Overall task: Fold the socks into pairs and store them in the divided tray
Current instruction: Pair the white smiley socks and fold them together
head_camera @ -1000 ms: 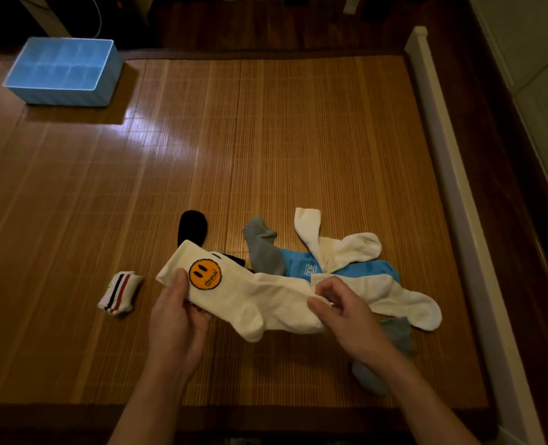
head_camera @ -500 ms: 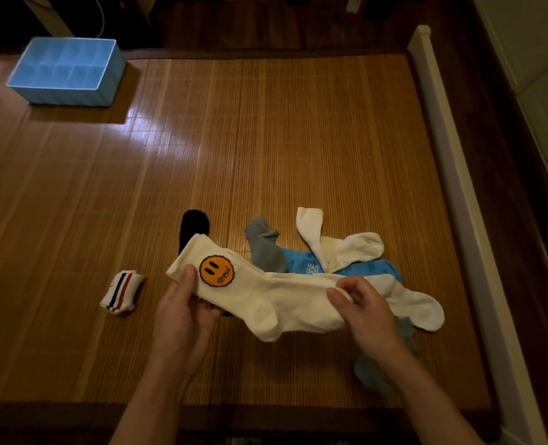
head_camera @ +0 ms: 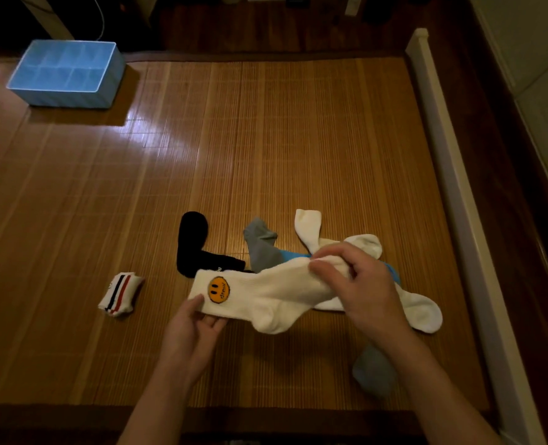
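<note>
White smiley sock (head_camera: 266,293) held above the mat (head_camera: 266,139), long axis left–right — left hand (head_camera: 192,329) pinches the cuff, right hand (head_camera: 359,284) grips the toe end; divided tray (head_camera: 73,98) lies far left.

bamboo mat (head_camera: 298,139); loose socks (head_camera: 261,248); blue tray (head_camera: 70,98)

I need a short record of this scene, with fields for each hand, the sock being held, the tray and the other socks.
left hand: holds the cuff end of the smiley sock, thumb on top
right hand: grips the foot end of the same sock
tray: blue, divided, far left, apart from the socks
folded pair: striped, lying left of the hands
loose socks: black sock, grey sock, white sock, lying on the mat
</note>
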Demonstrator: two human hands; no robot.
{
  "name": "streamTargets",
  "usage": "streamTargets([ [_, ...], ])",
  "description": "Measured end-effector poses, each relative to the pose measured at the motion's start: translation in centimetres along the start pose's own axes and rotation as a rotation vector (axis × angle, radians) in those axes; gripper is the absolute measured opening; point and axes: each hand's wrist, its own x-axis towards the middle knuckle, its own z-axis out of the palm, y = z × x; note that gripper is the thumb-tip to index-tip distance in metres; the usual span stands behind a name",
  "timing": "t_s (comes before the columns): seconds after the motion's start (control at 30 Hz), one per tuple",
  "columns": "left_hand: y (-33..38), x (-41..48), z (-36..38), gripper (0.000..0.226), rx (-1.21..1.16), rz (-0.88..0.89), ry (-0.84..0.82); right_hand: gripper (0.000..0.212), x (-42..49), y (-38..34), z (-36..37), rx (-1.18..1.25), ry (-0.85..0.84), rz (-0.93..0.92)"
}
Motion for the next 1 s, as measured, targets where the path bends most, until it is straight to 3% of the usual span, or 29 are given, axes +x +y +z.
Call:
streamTargets([
  [0.07, -0.1, 0.3, 0.1, 0.061, 0.35, 0.13, 0.073, 0.007, 1.2, -2.7, 0.1, -0.132, -0.153, -0.178],
  [0.1, 0.0, 0.2, 0.3, 0.068, 0.576, 0.247, 0.015, 0.01, 1.8, -4.0, 0.2, -0.216, -0.227, -0.263],
  [0.2, 0.4, -0.7, 2.4, 0.089, 1.085, 0.48, -0.49, 0.019, 3.3, -7.3, 0.0, -0.406, -0.418, -0.384],
  [0.27, 0.2, -1.7, 4.7, 0.087, 1.21, 0.573, -0.71, 0.027, 4.0, -8.7, -0.4, -0.437, -0.517, -0.373],
  [0.37, -0.1, -2.9, 7.5, 0.058, 1.218, 0.633, -0.771, 0.032, 5.0, -9.9, -1.7, -0.38, -0.614, -0.312],
  [0.43, 0.1, -3.5, 8.4, 0.031, 1.199, 0.577, -0.774, 0.032, 5.7, -10.1, -2.6, -0.316, -0.569, -0.284],
  [0.53, 0.2, -4.1, 8.9, 0.021, 1.049, 0.497, -0.701, 0.037, 6.3, -8.8, -2.7, -0.048, -0.199, -0.204],
  [0.6, 0.3, -4.3, 8.9, 0.031, 0.934, 0.449, -0.645, 0.048, 6.1, -7.2, -2.3, 0.171, 0.014, 0.056],
  [0.63, 0.2, -4.3, 8.9, 0.034, 0.866, 0.397, -0.626, 0.058, 5.8, -6.2, -2.1, 0.245, 0.009, 0.247],
  [0.7, 0.1, -4.3, 8.8, 0.034, 0.718, 0.273, -0.601, 0.073, 4.3, -3.9, -1.5, 0.31, -0.198, 0.597],
  [0.77, 0.0, -4.2, 8.5, 0.032, 0.644, 0.228, -0.575, 0.084, 2.3, -2.1, -0.9, 0.361, -0.413, 0.744],
  [0.83, -0.3, -4.0, 8.3, 0.032, 0.61, 0.215, -0.559, 0.092, 0.8, -0.8, -0.3, 0.378, -0.472, 0.74],
  [0.9, -0.5, -4.1, 8.2, 0.034, 0.597, 0.204, -0.541, 0.092, 0.1, -0.1, 0.0, 0.4, -0.413, 0.678],
  [1.0, -0.9, -4.5, 8.1, 0.036, 0.639, 0.252, -0.479, 0.058, -0.4, 0.1, 0.0, 0.465, -0.316, 0.437],
])
